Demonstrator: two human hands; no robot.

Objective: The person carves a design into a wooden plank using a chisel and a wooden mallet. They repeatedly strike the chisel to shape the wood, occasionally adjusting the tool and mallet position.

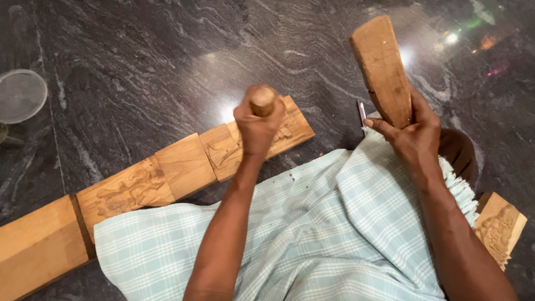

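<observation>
Carved plank [167, 178] runs across the dark stone floor [139, 67], from the lower left corner of the frame up to the centre, and its upper end sits right under the left hand [256, 125]. That left fist is wrapped tight round a chisel handle [262, 101], the rounded wooden butt poking out of the top of the fist, pointing up toward the camera. The blade is hidden below the hand, so whether its tip touches the wood cannot be told. The plank shows plain smooth blocks alternating with relief-carved panels; the hand hovers over the carved panel at the plank's upper end.

Over on the right of the frame, the right hand [415, 136] is clamped round the lower part of a wooden mallet [382, 67], a flat, worn slab raised high and tilted toward the top edge, well apart from the chisel butt. Just left of that hand a thin metal tool tip [361, 111] peeks out above the cloth.

A pale blue checked cloth [312, 234] covers the lap and fills the lower middle, overlapping the plank's near edge. At the lower right a second carved wooden piece [499, 228] juts from beneath the cloth. Upper left edge, a round clear lid [21, 96] rests on the floor.
</observation>
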